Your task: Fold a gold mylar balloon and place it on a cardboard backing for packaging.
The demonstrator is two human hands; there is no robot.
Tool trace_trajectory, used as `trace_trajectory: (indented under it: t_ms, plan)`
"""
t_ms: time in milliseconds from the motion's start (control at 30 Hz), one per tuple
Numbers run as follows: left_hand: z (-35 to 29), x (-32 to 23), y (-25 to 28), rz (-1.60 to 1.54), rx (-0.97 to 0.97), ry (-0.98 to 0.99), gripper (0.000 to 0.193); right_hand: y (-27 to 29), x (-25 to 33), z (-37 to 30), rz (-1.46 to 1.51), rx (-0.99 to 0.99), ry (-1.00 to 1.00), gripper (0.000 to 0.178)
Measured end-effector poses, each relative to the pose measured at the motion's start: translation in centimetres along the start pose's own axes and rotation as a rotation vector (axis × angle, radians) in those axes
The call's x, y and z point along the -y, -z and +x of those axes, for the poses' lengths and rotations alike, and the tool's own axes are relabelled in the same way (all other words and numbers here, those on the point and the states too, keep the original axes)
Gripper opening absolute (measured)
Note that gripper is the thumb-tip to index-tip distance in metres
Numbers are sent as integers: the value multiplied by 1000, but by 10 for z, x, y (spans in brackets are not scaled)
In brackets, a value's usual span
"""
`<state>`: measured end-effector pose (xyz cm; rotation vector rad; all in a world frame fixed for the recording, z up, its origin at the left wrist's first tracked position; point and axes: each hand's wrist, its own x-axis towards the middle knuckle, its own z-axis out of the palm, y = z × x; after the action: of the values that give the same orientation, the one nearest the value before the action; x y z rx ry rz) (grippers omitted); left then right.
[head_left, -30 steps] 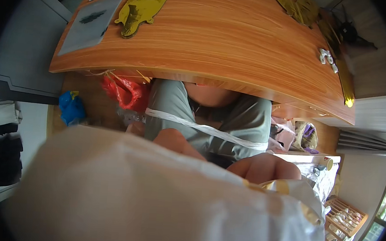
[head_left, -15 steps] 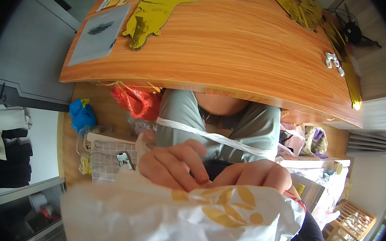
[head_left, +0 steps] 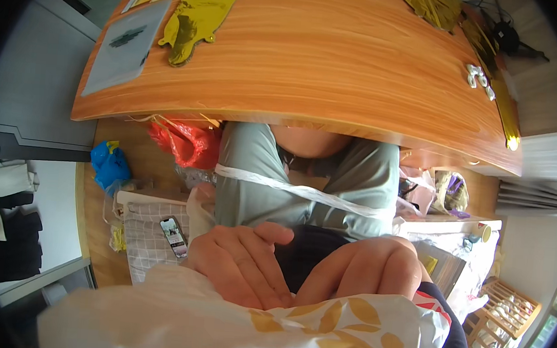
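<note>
A crumpled white plastic bag (head_left: pixel 214 326) with a yellow leaf print and a bit of red at its right end spreads across my lap, close below the view. My right hand (head_left: pixel 369 266) has its fingers curled down over the bag's upper edge, gripping it. Beside it, my left hand (head_left: pixel 239 262) lies with fingers stretched out against the bag, fingertips near my right hand's, and its thumb lifted away. The bag partly hides both hands' lower parts. Over my grey-green trousers (head_left: pixel 247 152) runs a twisted white strip (head_left: pixel 303 190).
Ahead stands a wooden table (head_left: pixel 327 60) bearing gold foil balloons (head_left: pixel 207 5), a translucent sleeve (head_left: pixel 128 44) and small white pieces (head_left: pixel 479 78). A phone (head_left: pixel 172 236) lies on checked cloth at left. Red (head_left: pixel 183 143) and blue (head_left: pixel 110 164) plastic bags sit below; a wooden rack (head_left: pixel 503 316) stands right.
My left thumb has lifted and its fingers have straightened, lying flatter on the bag. The bag has slid lower and spread to the left. The view has shifted slightly.
</note>
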<state>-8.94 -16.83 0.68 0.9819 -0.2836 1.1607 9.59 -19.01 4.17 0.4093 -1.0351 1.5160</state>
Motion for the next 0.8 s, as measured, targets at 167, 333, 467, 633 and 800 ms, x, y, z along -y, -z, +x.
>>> trace_trajectory:
  t_ms: [167, 333, 467, 633, 800]
  plan:
    - [3, 4, -1, -32, -48, 17, 29, -3, -1, 3, -24, -4, 5, 30]
    - [0, -1, 1, -25, -92, 56, 28, 11, -4, 12, 20, 156, -46, 35]
    - [2, -4, 1, 27, -114, 139, 29, 15, -9, 6, 34, 164, -55, 28]
    - [-10, -3, -1, 68, -147, 88, 34, 15, -15, -1, 73, 196, -59, 21]
    - [-17, 7, 13, 504, -228, 242, 35, -1, -17, -21, -87, -224, 70, 22]
